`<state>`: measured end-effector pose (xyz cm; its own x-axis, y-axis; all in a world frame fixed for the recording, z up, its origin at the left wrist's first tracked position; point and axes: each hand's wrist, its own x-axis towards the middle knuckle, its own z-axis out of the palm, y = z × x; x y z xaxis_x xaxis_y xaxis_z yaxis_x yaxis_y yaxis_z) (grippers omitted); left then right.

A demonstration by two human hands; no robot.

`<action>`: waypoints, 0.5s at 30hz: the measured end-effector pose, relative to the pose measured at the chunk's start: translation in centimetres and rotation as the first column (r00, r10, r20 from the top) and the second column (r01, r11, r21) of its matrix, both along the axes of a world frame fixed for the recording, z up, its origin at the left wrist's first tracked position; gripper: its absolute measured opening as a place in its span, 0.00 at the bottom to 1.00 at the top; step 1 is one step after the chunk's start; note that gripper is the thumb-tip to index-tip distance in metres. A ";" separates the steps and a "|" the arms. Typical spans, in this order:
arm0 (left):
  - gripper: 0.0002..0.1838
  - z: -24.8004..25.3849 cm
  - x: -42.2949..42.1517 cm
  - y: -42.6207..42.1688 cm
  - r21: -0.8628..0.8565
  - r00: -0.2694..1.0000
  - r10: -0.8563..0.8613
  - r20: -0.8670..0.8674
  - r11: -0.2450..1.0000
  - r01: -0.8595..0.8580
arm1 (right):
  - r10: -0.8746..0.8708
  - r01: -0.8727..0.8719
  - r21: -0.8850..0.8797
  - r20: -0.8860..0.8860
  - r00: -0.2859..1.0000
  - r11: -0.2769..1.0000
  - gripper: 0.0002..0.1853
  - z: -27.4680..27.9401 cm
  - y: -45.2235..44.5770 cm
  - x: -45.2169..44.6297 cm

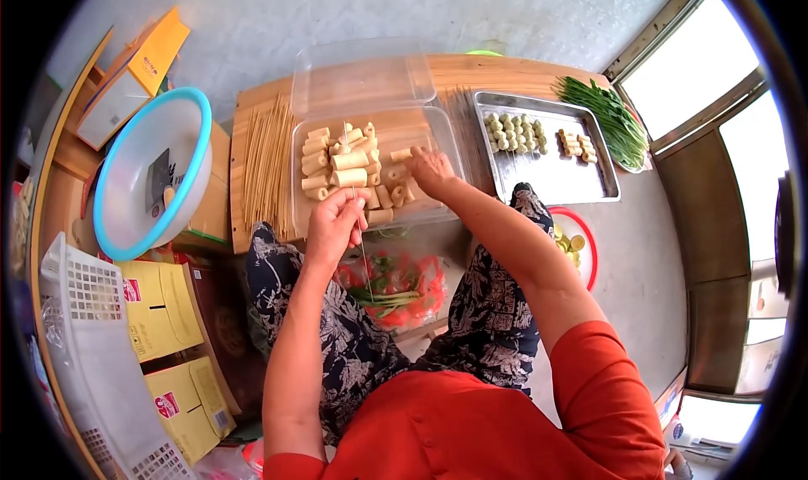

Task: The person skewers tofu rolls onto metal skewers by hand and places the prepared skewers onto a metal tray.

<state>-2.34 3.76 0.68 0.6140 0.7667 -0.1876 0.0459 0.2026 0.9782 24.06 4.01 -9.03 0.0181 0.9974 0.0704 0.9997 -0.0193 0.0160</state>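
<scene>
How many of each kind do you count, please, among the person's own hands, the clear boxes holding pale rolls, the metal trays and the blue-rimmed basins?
Own hands: 2 (left hand, right hand)
Clear box holding pale rolls: 1
Metal tray: 1
Blue-rimmed basin: 1
Total: 5

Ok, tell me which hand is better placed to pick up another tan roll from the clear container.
The right hand, I'd judge: it is in over the clear container, right at a tan roll, while the left hand is occupied gripping the skewer.
</scene>
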 end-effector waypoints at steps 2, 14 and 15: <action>0.11 -0.1 0.0 -0.1 0.003 1.000 -0.015 0.002 1.000 0.015 | -0.056 0.057 0.017 -0.061 0.997 0.998 0.07 0.9 0.7 0.4; 0.11 0.2 0.7 -1.3 -0.074 0.965 -0.261 0.008 0.963 0.260 | 0.064 0.145 -0.021 -0.830 -0.555 0.989 0.09 7.3 -0.9 -0.9; 0.10 0.2 0.7 -1.3 -0.085 0.964 -0.266 0.006 0.960 0.266 | 0.073 0.130 -0.001 -0.825 -0.560 0.991 0.09 7.3 -0.9 -1.0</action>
